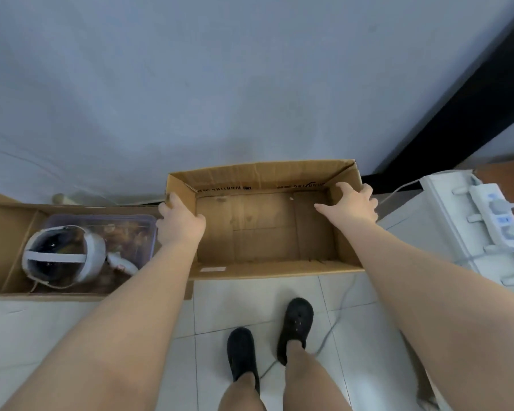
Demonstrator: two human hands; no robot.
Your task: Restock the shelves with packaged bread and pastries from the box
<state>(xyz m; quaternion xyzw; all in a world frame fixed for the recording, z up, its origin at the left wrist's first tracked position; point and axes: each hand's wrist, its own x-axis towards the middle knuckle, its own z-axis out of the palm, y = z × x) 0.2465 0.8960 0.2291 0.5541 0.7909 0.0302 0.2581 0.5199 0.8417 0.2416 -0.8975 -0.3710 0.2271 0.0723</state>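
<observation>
Your cardboard box (pixel 264 226) sits on the white tile floor (pixel 353 336) right in front of you, open top up, long axis running left-right across the view, far long wall against the grey wall (pixel 250 69). Inside: bare cardboard bottom, 0 bread or pastry packs visible.

Your left hand (pixel 181 222) grips the box's left short wall, thumb inside, fingers curled over the outer side. Your right hand (pixel 352 203) holds the right short wall near the far corner, fingers hooked over the rim, thumb stretched inside. Both hands clamped on the box, 1 per end.

Around it: 1 second cardboard box (pixel 0 232) just left, touching or nearly touching yours, can't tell which. In it, 1 clear plastic tub (pixel 137 229) w/ brownish contents, too blurred to ID, and 1 white headset (pixel 72 256) lying on top. Right side: 1 white rack-like appliance (pixel 445 221) w/ 1 white power strip (pixel 499 215) on it, close to your right hand's end. 1 grey cable (pixel 344 304) trails over the tiles near your 2 black shoes (pixel 296 324). Dark vertical strip (pixel 457 114) at far right on the wall.
</observation>
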